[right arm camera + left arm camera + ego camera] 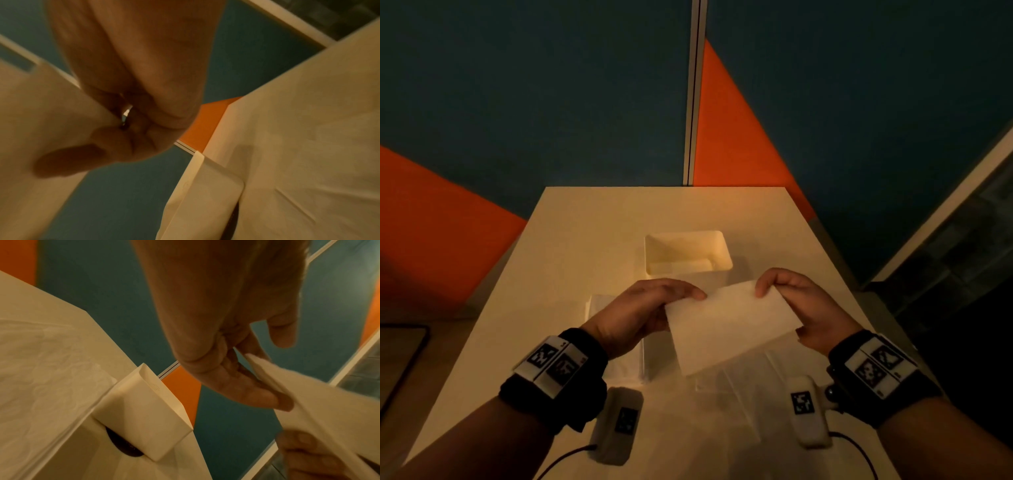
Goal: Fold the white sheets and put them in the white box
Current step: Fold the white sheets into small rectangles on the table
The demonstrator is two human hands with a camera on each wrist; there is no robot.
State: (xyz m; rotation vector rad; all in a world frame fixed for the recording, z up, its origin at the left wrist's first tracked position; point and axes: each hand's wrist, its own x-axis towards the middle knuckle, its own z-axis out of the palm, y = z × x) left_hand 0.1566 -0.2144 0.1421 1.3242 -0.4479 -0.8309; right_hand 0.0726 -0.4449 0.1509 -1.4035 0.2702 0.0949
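A: Head view first: what takes up the most room?

B: Blue and orange wall panels (pixel 551 102) fill the back. Below them a pale worktop (pixel 592 233) runs toward the person.

A: And on the worktop?

B: A white box (pixel 688 255), open at the top, stands near the middle, beyond the hands. Something pale lies in its bottom, but I cannot tell what. To the left, partly under the left forearm, lies a stack of white sheets (pixel 599 303). Nearer the person, a clear plastic wrapper (pixel 739 394) lies flat.

A: Where is the sheet being worked on?

B: A folded white sheet (pixel 729 329) is held up above the worktop, on the near side of the box, tilted, with its left end lower.

A: How do the hands hold it?

B: The left hand (pixel 640 311) pinches the sheet's left edge; the left wrist view shows the thumb (pixel 242 392) pressed to it, with another finger behind. The right hand (pixel 798 305) grips the right end, fingers curled over the top corner and the lower corner against the palm. In the right wrist view, the fingers (pixel 115 146) are closed tight on the sheet, though it is blurred.

A: Anything smaller?

B: Both wrists wear black bands with printed markers (pixel 554 359).
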